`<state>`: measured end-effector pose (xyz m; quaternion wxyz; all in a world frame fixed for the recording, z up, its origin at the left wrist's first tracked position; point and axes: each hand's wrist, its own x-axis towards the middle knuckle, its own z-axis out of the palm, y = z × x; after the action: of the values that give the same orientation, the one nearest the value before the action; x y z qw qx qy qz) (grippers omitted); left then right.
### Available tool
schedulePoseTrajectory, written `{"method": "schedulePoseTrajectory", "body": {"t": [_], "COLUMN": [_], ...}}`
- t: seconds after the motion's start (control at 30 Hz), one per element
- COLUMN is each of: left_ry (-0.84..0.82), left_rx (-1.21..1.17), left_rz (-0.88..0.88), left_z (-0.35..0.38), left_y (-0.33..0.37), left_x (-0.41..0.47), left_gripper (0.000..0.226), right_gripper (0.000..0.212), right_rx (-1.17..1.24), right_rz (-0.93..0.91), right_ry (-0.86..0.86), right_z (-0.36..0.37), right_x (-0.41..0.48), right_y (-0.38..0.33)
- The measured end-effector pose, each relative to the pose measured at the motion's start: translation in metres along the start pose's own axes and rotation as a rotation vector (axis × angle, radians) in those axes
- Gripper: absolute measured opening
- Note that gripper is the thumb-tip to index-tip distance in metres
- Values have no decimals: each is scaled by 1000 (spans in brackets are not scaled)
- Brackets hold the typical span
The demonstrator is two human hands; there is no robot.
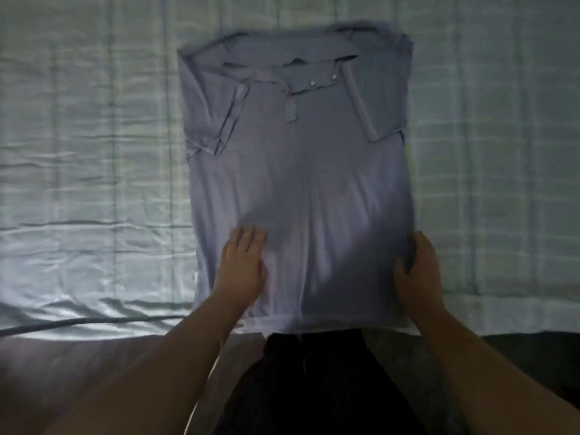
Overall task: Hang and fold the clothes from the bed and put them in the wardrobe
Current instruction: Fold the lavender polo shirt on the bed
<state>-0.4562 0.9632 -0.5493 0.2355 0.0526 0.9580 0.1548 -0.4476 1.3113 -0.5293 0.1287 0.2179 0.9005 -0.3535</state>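
From the head camera, a pale blue-grey polo shirt (298, 183) lies flat on the bed (94, 152), front side up, collar toward the far side and hem toward the person. Both short sleeves are folded inward over the chest, so the shirt forms a tall, roughly rectangular shape. Two small light buttons show on the placket just below the collar, which lies somewhat askew. The hem reaches the near edge of the bed and hangs slightly over it.

The bed is covered with a light sheet marked by a faint check pattern and many shallow creases — it shines where the light hits it.

The left hand (243, 262) rests palm down on the lower left part of the shirt, fingers spread and flat against the fabric, gripping nothing. The right hand (419, 271) is at the shirt's lower right edge, fingers curled around that edge with the thumb on top — it grips the side fold of the shirt.

Both bare forearms reach in from the bottom of the view. Between them, below the bed's edge, is a dark cloth (314, 387); whether it is the person's own clothing I cannot tell. A strip of wooden floor (78, 372) shows at lower left.
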Motion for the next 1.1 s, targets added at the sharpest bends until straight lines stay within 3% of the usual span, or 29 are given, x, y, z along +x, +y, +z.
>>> {"method": "schedulePoseTrajectory", "body": {"t": [0.13, 0.27, 0.33, 0.47, 0.57, 0.7, 0.9, 1.0, 1.1], "left_ry": [68, 162, 129, -163, -299, -188, -151, -169, -222], "left_rx": [-190, -411, -512, -451, -488, -665, -979, -1212, -1269], "left_rz": [-317, -636, -766, -744, -690, -620, -758, -843, -845], "left_z": [4, 4, 1, -8, -16, -34, -46, -51, -43], "left_y": [-35, -46, -50, -63, -73, -73, -79, -73, -77], "left_x": [-74, -97, -98, -95, -98, -124, -156, -172, -190], "left_gripper": [69, 59, 51, 33, 28, 19, 21, 5, 6], "right_gripper": [44, 59, 57, 35, 37, 28, 18, 11, 21], "right_rx": [116, -53, -91, -88, 101, 301, 476, 527, 479], "right_rz": [267, 392, 447, 493, 508, 491, 562, 634, 704], "right_ry": [18, -104, -175, -227, -194, -139, -40, -32, -20], "right_z": [-5, -5, -10, -22, -32, -47, -66, -71, -75], "right_x": [-53, -58, -52, -50, -62, -82, -99, -109, -122], "right_y": [-3, 3, 3, 10, 12, 8, 4, 13, 25]}}
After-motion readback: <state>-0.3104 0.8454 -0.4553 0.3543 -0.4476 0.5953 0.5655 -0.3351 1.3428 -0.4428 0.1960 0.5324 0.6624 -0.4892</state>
